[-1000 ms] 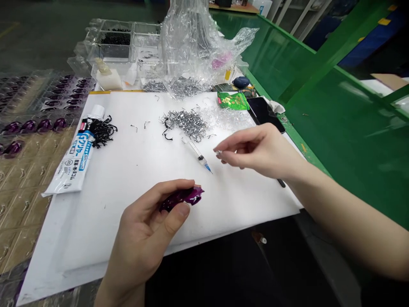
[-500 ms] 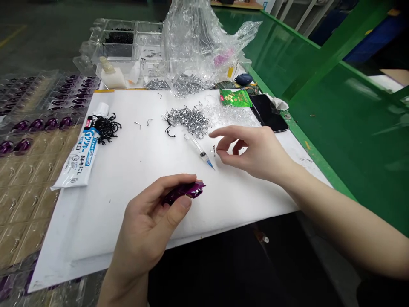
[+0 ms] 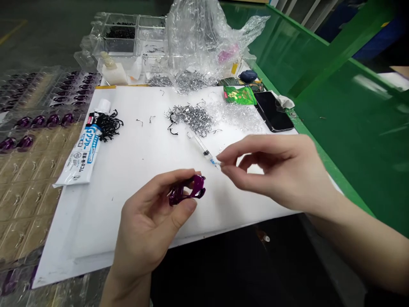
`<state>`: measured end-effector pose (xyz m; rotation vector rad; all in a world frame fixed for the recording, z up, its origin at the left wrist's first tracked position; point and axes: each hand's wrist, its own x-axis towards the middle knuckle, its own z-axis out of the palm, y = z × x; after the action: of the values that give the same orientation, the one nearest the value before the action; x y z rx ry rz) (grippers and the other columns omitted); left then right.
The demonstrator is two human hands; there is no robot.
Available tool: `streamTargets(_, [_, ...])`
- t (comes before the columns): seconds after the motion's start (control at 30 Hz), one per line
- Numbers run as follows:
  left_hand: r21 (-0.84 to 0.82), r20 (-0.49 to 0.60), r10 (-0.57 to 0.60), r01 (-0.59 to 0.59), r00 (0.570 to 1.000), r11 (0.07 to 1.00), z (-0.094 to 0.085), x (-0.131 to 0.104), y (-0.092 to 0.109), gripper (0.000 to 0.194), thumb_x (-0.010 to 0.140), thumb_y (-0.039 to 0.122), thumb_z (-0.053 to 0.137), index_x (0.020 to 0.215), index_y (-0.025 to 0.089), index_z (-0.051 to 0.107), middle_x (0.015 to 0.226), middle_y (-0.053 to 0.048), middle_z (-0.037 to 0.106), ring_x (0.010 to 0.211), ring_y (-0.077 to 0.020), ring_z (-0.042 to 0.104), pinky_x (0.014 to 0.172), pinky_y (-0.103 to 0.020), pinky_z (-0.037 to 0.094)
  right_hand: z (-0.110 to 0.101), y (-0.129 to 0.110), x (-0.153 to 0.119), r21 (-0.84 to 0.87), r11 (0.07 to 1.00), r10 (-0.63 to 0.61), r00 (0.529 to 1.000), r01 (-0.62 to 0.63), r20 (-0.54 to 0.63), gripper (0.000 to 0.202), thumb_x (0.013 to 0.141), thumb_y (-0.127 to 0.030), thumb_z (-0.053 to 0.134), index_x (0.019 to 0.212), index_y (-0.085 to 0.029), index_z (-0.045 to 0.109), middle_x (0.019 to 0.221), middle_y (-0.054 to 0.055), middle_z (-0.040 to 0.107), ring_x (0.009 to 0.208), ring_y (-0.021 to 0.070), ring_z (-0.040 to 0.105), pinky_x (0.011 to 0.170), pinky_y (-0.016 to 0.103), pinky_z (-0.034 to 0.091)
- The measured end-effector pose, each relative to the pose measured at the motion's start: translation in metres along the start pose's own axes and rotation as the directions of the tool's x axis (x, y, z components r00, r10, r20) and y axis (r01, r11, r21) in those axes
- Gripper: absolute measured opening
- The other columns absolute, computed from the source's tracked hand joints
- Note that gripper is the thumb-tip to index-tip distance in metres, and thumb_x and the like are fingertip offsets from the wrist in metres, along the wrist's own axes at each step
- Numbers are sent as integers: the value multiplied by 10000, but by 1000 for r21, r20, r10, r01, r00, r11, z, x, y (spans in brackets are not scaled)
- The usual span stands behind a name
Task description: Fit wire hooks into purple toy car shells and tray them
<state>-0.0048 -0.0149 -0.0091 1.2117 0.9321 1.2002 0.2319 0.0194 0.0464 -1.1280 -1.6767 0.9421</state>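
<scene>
Purple shell, one, gripped in your left hand | your right hand's fingertips pinched close, contents unclear, near one syringe | white board leaves room leftward toward one tube

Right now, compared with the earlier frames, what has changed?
The right hand came nearer the left hand; its thumb and index finger, apart a moment ago, now meet by the tip of the syringe. Whether they grip anything is unclear. The purple piece has turned in the left hand's hold, showing its opening. The syringe, white tube and silver pile stayed put.
</scene>
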Motion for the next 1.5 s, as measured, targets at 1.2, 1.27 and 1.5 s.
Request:
streamTargets(1.2, [-56, 11, 23, -22, 1000, 998, 0, -2, 3, 433, 869, 26, 903, 1196, 308, 872, 1150, -28, 831, 1030, -168, 789, 828, -191, 684, 12, 3, 0, -15, 963, -256, 934, 268, 249, 348, 939, -213, 901, 1240, -385, 868, 1102, -3, 861, 941, 191, 818, 830, 302, 680])
streamTargets(1.27, [-98, 26, -9, 12, 1000, 995, 0, -3, 5, 424, 876, 24, 891, 1186, 313, 878, 1126, -25, 828, 988, -167, 791, 740, -170, 689, 14, 8, -1, 30, 965, -262, 939, 262, 223, 281, 916, -206, 920, 1148, -363, 895, 1109, 15, 853, 949, 198, 814, 836, 314, 687])
streamTargets(1.5, [-174, 78, -71, 84, 994, 981, 1, -1, 7, 408, 902, 41, 875, 1193, 327, 888, 1042, -3, 832, 831, -121, 764, 668, -135, 695, 22, 16, -6, 208, 971, -146, 979, 115, 139, 305, 810, -87, 972, 1018, -302, 910, 1046, 18, 846, 929, 176, 801, 879, 287, 682])
